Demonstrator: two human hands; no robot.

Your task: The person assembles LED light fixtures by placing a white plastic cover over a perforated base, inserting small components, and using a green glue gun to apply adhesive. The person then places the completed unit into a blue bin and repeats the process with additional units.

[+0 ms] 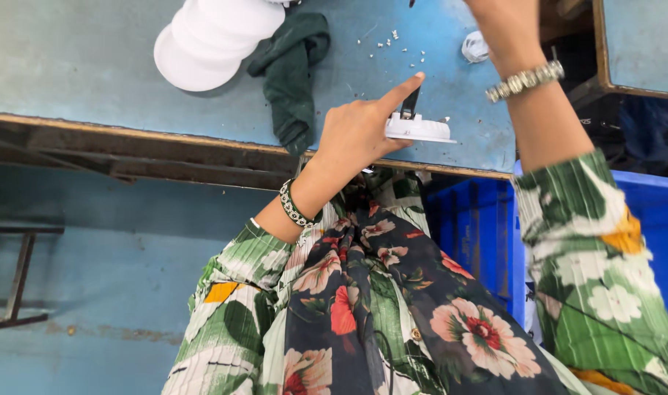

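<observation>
A blue tabletop (92, 66) carries stacked white discs (209, 40) toward its far edge, a green cloth (294, 73) and scattered screws (392, 44). At the near edge, the left hand (359, 132) grips a round white fitting (418, 129), forefinger stretched out, the fitting lying flat just right of its fingers. The right hand (506, 25) is raised farther off; its fingers can't be seen.

The left hand (359, 135) reached forward from a bent elbow, its forearm rising from the lower middle of the view. Its index finger pointed straight out to the upper right while the other fingers (392, 143) curled under, with the thumb tucked beneath. The wrist was slightly flexed. The right arm stretched further forward and upward on the right side, forearm nearly vertical in the view. The right hand (495, 11) was cut off at the top edge, so its fingers could not be seen.
</observation>
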